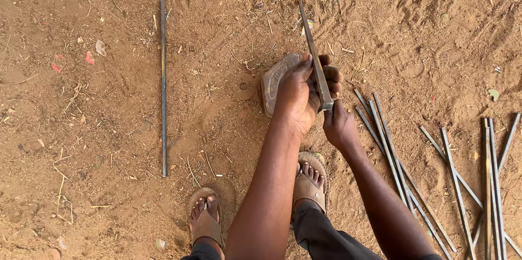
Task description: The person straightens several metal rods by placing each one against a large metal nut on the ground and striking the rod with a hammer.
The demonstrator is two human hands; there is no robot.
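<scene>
Standing on red dirt ground [109,195]; both hands' grip closed round flat metal bar [315,56].

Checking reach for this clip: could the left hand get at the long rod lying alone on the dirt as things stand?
Probably not at once: the left hand is shut on the flat metal bar, shared with the right hand. The long rod lies unobstructed but well off to the left.

Two hands, the left hand [296,94] and the right hand [338,126], are gripping one flat metal bar [315,56], one long rod [162,86] is lying alone on the dirt, two sandals [205,214] are showing, and roughly a dozen rods [391,151] are lying scattered.
</scene>
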